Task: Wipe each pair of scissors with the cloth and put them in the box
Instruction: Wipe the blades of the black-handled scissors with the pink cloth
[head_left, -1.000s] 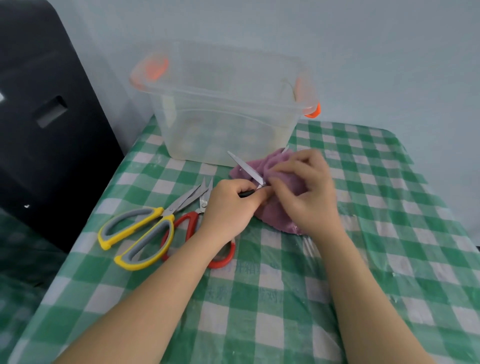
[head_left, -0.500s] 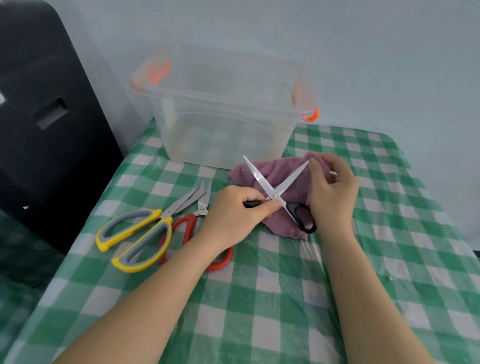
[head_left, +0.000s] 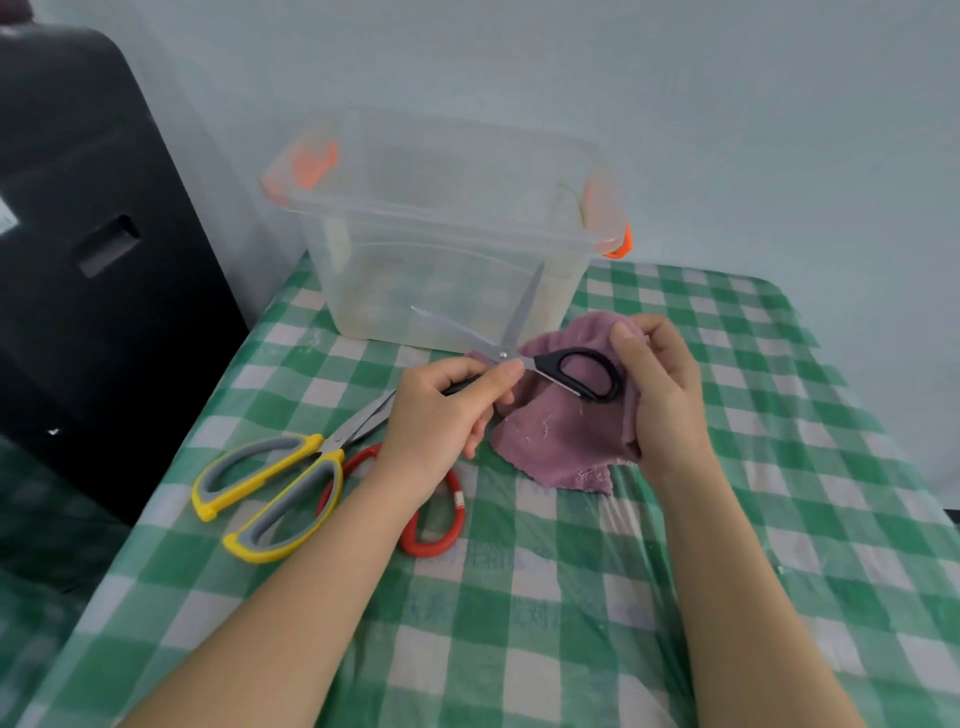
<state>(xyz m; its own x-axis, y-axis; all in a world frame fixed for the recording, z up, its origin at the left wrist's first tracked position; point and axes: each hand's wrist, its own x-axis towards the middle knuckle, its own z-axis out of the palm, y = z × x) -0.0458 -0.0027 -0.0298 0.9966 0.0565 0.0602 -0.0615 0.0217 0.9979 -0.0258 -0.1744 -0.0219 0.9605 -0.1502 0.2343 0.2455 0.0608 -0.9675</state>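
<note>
From the head view, I see the black-handled scissors (head_left: 524, 353) lifted higher than half a second ago, blades spread wide and now crossing in front of the clear box (head_left: 447, 228) at upper centre. My left hand (head_left: 441, 415) grips one black handle loop, fingers curled round it. My right hand (head_left: 660, 395) has moved off the blade and pinches the purple cloth (head_left: 561, 441) at centre right, behind the free handle loop. The yellow-handled scissors (head_left: 270, 483) and red-handled scissors (head_left: 436, 519) lie unchanged at lower left, partly under my left forearm, near the table's left edge. The checked tablecloth (head_left: 779, 467) has open room at right and along the bottom of the frame.
</note>
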